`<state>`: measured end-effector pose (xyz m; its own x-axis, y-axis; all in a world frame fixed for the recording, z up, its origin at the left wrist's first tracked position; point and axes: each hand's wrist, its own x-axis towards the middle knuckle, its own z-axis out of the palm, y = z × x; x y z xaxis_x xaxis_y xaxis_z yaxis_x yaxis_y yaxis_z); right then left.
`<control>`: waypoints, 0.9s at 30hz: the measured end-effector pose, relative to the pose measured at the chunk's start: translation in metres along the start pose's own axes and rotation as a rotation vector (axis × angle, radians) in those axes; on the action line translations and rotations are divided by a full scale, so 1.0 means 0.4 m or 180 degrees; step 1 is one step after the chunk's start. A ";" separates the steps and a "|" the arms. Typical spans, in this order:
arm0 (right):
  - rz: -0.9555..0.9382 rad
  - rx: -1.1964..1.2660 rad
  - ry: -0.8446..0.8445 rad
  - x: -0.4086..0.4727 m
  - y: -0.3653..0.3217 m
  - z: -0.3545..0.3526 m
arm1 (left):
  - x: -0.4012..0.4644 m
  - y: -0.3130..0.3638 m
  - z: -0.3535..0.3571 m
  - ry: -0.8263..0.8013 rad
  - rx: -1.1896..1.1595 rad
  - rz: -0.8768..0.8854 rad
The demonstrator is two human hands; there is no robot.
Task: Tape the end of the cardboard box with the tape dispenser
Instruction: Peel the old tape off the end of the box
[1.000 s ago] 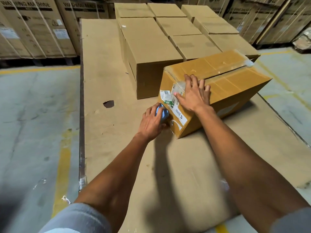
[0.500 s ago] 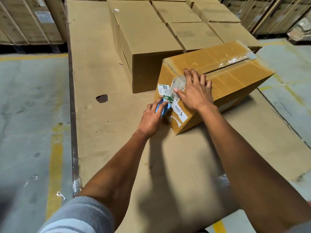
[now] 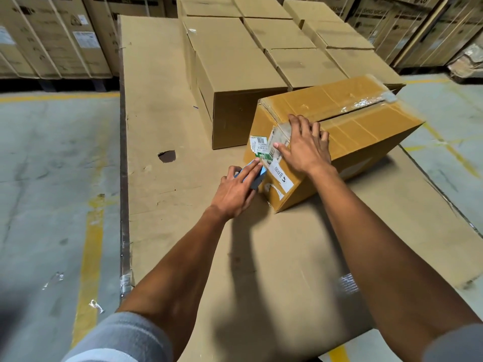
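- My left hand (image 3: 236, 190) is closed around the blue tape dispenser (image 3: 257, 178), which I press against the near end face of the cardboard box (image 3: 352, 126), low on its left side.
- My right hand (image 3: 304, 146) lies flat and open, holding nothing, spread over the top near edge of the box with the thumb down on the end face, over the clear tape (image 3: 281, 134) laid there.
- The box sits skewed on the cardboard sheet (image 3: 261, 257) that covers the platform, toward the sheet's right edge, with one near corner pointing at me.
- As I judge it, the top seam is taped along most of its length, though the flaps gape a little near my right hand; the strip is turned down over the end, and what is left is to finish and cut it there.
- Behind, a block of plain boxes (image 3: 235, 74) stands at the far end of the sheet, just beside my box.
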<state>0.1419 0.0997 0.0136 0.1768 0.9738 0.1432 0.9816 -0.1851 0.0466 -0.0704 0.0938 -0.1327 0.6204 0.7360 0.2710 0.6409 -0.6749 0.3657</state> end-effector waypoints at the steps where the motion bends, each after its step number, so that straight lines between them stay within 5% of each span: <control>1: 0.0005 0.0004 -0.0007 0.000 -0.002 -0.002 | 0.000 -0.002 -0.008 -0.0032 0.0047 0.0057; 9: 0.0037 0.0005 -0.0009 -0.004 -0.007 -0.008 | 0.001 -0.017 -0.021 0.0090 0.0697 0.0160; 27: 0.0083 -0.0233 -0.0013 -0.024 -0.035 -0.039 | 0.004 -0.009 -0.033 0.0187 0.0462 0.0106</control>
<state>0.1254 0.0909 0.0270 0.2026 0.9690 0.1411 0.9688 -0.2193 0.1150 -0.0777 0.0981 -0.1219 0.6176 0.7121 0.3339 0.6817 -0.6964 0.2243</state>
